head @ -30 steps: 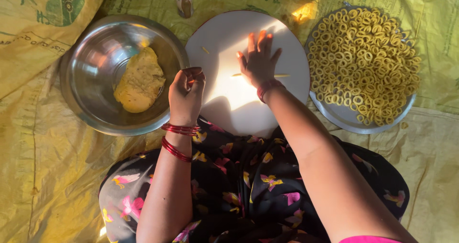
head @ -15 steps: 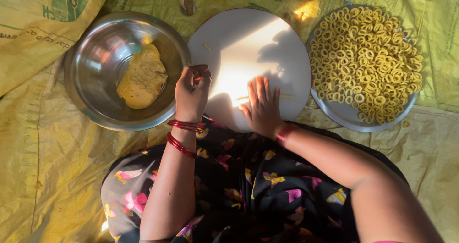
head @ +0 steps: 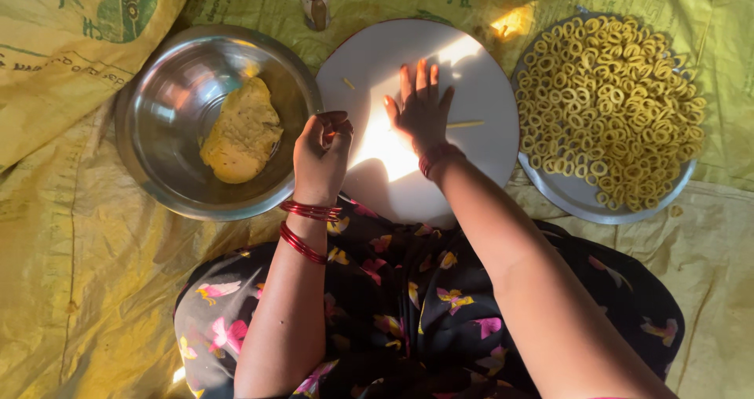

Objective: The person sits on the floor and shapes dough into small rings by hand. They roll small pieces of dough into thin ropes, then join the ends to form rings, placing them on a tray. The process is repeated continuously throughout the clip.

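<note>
At the centre of the frame the right hand (head: 422,104) lies flat, fingers spread, on the round white board (head: 487,159), pressing a thin dough strand (head: 465,124) whose end sticks out to the right of it. The left hand (head: 321,154) is loosely clenched at the board's left edge; what it holds cannot be told. To the left, a steel bowl (head: 157,108) holds a yellow dough lump (head: 241,132). At the right, a steel plate (head: 573,203) is heaped with dough rings (head: 613,108)
</note>
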